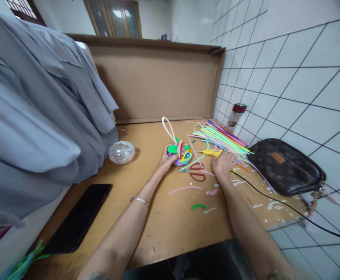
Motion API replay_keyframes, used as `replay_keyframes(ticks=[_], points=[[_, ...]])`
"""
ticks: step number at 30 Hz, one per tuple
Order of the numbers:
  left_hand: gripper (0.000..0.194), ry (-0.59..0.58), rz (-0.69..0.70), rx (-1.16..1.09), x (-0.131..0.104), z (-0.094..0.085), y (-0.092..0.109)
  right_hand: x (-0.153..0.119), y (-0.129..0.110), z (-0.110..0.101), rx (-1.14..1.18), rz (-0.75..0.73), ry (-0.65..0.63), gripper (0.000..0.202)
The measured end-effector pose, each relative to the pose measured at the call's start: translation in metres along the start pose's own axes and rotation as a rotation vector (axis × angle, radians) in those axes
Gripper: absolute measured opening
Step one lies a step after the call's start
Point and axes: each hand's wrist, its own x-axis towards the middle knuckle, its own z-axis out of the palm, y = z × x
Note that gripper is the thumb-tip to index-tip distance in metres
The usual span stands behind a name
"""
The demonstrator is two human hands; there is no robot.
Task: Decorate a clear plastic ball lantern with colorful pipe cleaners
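My left hand [167,160] is closed around the side of a round ornament [184,152] covered in coloured pipe cleaners, with a white loop [170,130] sticking up from it. Over on the right, my right hand [224,165] grips a yellow glue gun [212,152], its nozzle pointing left toward the ornament; the handle is hidden under the fingers. Red-handled scissors [197,177] lie between my hands. A pink pipe cleaner strip [185,189], a curled pink piece [211,192] and a short green piece [198,206] rest nearer to me.
A clear faceted ball [121,152] sits left of the ornament. A phone [79,217] lies at front left, beside hanging grey cloth [41,97]. Pipe cleaners [222,136], a bottle [235,116] and a brown bag [286,167] line the right; a black cord [286,204] crosses there.
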Motion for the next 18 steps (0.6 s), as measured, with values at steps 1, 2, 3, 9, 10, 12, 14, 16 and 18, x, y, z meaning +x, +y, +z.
replay_keyframes(ticks=[1,2,3,9,10,12,14,16,18], points=[[0.055,-0.004,0.001,-0.007,0.000,0.000,-0.001,-0.001,-0.003,-0.003,0.016,-0.022,0.026,0.034],[0.055,-0.008,0.004,-0.013,0.000,0.001,-0.002,-0.002,-0.007,-0.005,0.049,-0.052,0.043,0.035],[0.054,-0.014,0.007,-0.018,-0.001,0.001,-0.003,-0.004,-0.010,-0.007,0.098,-0.087,0.049,0.037],[0.042,-0.047,-0.009,-0.053,0.001,-0.001,-0.004,-0.014,-0.032,0.005,0.552,-0.266,-0.074,0.037],[0.040,-0.042,-0.020,-0.054,0.002,-0.003,-0.005,-0.017,-0.035,0.009,0.605,-0.280,-0.121,0.037],[0.038,-0.034,-0.040,-0.053,0.004,-0.005,-0.005,-0.024,-0.041,0.014,0.677,-0.304,-0.228,0.033],[0.040,-0.037,-0.053,-0.065,0.005,-0.007,-0.006,-0.031,-0.045,0.017,0.718,-0.336,-0.310,0.029],[0.042,-0.045,-0.057,-0.084,0.005,-0.008,-0.005,-0.036,-0.048,0.017,0.741,-0.336,-0.344,0.029],[0.043,-0.045,-0.053,-0.095,0.005,-0.008,-0.005,-0.038,-0.048,0.017,0.769,-0.286,-0.349,0.030]])
